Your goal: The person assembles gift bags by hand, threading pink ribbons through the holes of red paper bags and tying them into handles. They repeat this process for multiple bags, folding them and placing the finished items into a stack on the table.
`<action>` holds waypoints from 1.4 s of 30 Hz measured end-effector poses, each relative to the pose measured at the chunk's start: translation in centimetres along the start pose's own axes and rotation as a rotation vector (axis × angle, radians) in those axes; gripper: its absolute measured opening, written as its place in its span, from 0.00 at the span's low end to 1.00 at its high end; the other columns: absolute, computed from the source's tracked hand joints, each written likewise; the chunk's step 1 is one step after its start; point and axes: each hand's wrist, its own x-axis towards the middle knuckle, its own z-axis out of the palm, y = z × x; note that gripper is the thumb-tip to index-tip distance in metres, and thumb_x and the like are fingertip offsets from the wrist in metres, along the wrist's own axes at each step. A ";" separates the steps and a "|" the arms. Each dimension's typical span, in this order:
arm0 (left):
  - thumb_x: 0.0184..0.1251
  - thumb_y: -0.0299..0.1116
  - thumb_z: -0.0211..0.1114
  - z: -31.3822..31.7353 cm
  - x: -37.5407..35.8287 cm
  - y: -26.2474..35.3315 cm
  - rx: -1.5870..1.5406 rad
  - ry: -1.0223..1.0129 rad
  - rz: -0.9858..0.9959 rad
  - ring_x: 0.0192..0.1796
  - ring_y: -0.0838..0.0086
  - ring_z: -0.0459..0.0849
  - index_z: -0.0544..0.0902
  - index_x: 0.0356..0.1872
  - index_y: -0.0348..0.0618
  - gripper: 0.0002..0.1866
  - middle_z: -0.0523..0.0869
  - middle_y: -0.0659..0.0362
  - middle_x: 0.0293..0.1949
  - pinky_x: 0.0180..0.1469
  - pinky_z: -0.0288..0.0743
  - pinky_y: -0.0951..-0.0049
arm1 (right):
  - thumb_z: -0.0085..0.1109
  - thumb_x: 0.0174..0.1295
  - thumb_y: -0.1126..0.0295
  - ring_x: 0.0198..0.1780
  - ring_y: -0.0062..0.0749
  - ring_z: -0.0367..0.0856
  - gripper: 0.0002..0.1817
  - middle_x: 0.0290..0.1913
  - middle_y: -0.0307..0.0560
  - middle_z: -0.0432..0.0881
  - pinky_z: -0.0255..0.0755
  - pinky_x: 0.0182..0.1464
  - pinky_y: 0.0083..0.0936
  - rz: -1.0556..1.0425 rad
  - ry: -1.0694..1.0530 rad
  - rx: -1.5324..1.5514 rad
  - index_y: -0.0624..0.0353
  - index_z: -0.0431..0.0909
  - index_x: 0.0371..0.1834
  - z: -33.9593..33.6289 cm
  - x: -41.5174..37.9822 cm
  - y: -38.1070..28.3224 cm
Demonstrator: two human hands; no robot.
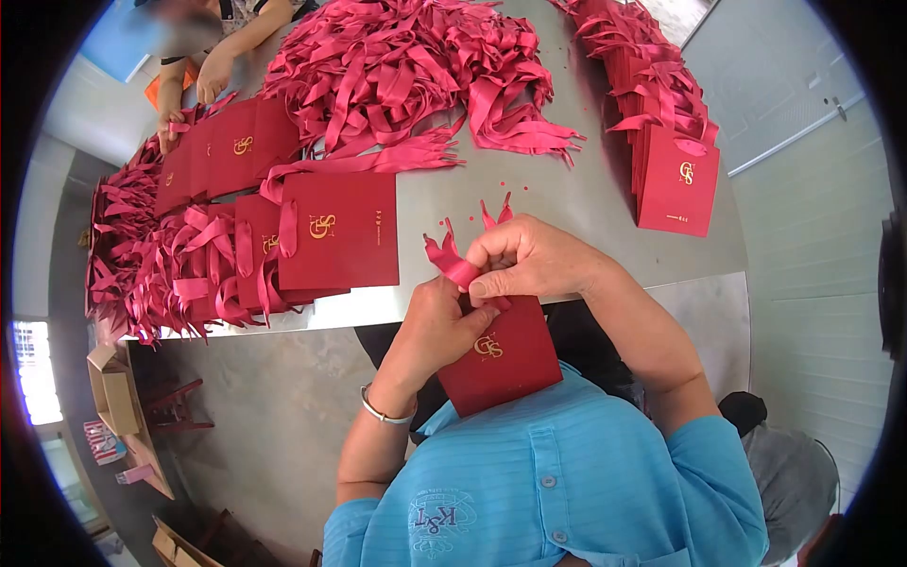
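Observation:
A red paper gift bag [518, 354] with a gold logo rests against my chest at the table's front edge. Both hands work at its top, where a pink-red ribbon [448, 261] passes through. My left hand [436, 326] pinches the bag's upper edge and the ribbon's base from the left. My right hand [529, 260] has its thumb and fingers closed on the ribbon, just above the bag. The ribbon's tipped ends stick up beyond my fingers. Exactly how the ribbon runs between the fingers is hidden.
A large heap of loose ribbons [397, 66] covers the table's back middle. Bags with ribbons are stacked at the left [345, 231] and in a row at the right [678, 184]. Across the table, another person's hand [215, 76] is beside the left bags. Cardboard boxes [115, 387] stand lower left.

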 end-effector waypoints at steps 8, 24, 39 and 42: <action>0.55 0.17 0.69 0.9 0.0 -0.9 -0.022 0.112 0.065 0.42 0.73 0.87 0.79 0.47 0.32 0.17 0.87 0.56 0.38 0.42 0.81 0.74 | 0.64 0.65 0.75 0.38 0.19 0.83 0.07 0.36 0.43 0.85 0.77 0.40 0.18 -0.193 -0.037 0.104 0.66 0.80 0.43 2.1 0.1 -0.2; 0.53 0.19 0.67 -3.0 -4.6 -1.2 0.438 0.396 0.263 0.40 0.58 0.85 0.85 0.37 0.38 0.10 0.87 0.53 0.35 0.45 0.79 0.65 | 0.62 0.68 0.70 0.26 0.12 0.74 0.08 0.30 0.39 0.84 0.65 0.26 0.13 -0.128 0.255 0.149 0.62 0.80 0.44 2.5 0.5 2.5; 0.52 0.25 0.69 0.1 -4.9 -0.9 0.758 0.460 0.270 0.44 0.60 0.82 0.85 0.38 0.38 0.10 0.84 0.54 0.38 0.48 0.74 0.62 | 0.65 0.60 0.81 0.37 0.15 0.82 0.12 0.37 0.41 0.85 0.74 0.35 0.11 -0.289 0.354 0.139 0.64 0.81 0.47 0.8 1.6 -1.6; 0.52 0.25 0.69 -0.1 -5.1 -1.0 0.737 0.466 0.274 0.44 0.60 0.82 0.85 0.38 0.38 0.10 0.84 0.54 0.39 0.48 0.75 0.62 | 0.63 0.59 0.83 0.39 0.15 0.80 0.15 0.40 0.39 0.84 0.74 0.40 0.13 -0.371 0.367 0.257 0.64 0.80 0.50 0.6 2.5 -2.4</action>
